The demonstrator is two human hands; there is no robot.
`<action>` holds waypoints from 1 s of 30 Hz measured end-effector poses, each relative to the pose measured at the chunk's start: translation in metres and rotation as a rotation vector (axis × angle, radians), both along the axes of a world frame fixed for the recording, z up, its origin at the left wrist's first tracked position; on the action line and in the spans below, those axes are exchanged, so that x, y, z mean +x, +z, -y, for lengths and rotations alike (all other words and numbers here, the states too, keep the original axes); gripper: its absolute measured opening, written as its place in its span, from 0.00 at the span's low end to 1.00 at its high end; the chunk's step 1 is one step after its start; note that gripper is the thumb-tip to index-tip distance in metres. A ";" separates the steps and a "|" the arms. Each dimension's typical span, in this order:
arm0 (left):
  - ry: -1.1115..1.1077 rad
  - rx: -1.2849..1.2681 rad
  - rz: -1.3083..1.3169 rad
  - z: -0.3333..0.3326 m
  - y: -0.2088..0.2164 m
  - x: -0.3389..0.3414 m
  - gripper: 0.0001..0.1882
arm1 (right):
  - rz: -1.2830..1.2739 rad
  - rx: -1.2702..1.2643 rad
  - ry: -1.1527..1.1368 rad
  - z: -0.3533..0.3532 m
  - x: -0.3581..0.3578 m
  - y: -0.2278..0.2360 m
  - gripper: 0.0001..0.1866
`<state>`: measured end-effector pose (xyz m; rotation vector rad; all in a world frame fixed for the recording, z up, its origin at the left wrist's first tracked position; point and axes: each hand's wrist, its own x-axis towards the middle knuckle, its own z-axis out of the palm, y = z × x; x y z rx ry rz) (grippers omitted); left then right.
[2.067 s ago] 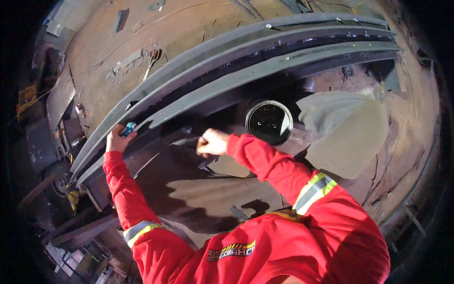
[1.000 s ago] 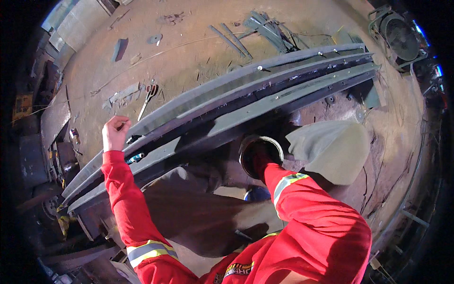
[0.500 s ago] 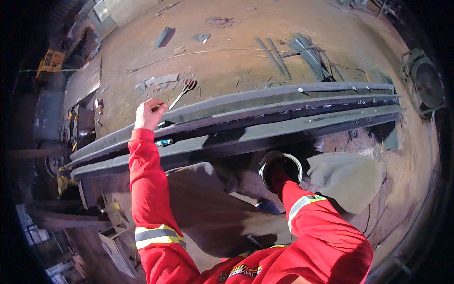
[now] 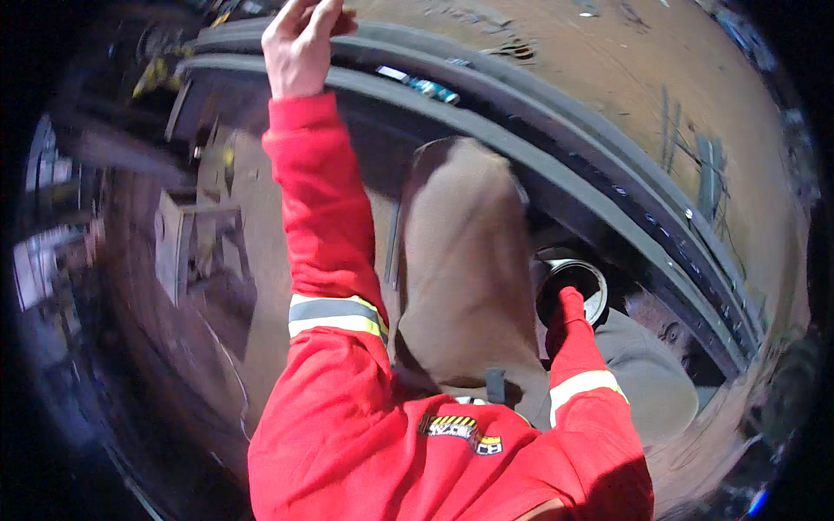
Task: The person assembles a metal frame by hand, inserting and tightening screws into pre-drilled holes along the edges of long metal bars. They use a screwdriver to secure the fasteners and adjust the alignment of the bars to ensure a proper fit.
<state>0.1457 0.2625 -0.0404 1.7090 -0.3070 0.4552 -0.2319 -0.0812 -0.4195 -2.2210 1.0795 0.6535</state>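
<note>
My left hand (image 4: 300, 48) is raised at the top edge, beyond the near steel beam. Its fingers are bent together and partly cut off by the frame; whether anything small is pinched in them I cannot make out. A small teal-and-white cylinder (image 4: 434, 91) lies along the long grey steel beams (image 4: 521, 143), right of that hand. My right forearm (image 4: 573, 334) reaches down into a dark round hollow thing with a pale rim (image 4: 598, 300), beside my right knee. The right hand itself is hidden inside or behind it.
The beams cross in front of my bent legs (image 4: 469, 260). Scissors (image 4: 514, 49) lie on the ground beyond them, and metal strips (image 4: 711, 169) lie farther right. At left stands a small metal frame or stool (image 4: 182, 234), with a thin cable (image 4: 230, 360) on the floor nearby.
The view has swung to the left and closer to my body, so the beams now slant down to the right. My left hand has risen to the top edge. My right arm stays at the round thing.
</note>
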 end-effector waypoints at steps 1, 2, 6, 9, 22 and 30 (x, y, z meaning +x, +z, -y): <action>-0.017 0.046 -0.026 -0.023 -0.029 -0.013 0.12 | -0.008 -0.027 -0.028 0.011 -0.009 0.000 0.12; 0.052 0.109 -0.163 -0.042 -0.042 -0.039 0.12 | -0.005 -0.034 -0.038 0.015 -0.010 0.001 0.11; 0.214 0.164 -0.536 -0.174 -0.200 -0.136 0.09 | 0.051 0.048 -0.056 0.013 0.009 0.008 0.11; 0.433 0.387 -0.970 -0.205 -0.325 -0.229 0.08 | 0.107 0.153 -0.144 0.012 0.021 0.014 0.10; 0.323 1.106 -1.117 -0.054 -0.430 -0.261 0.27 | 0.368 0.735 -0.679 0.028 -0.003 0.057 0.08; 0.386 0.993 -1.127 -0.058 -0.432 -0.256 0.25 | 0.482 0.996 -0.797 0.037 -0.014 0.081 0.07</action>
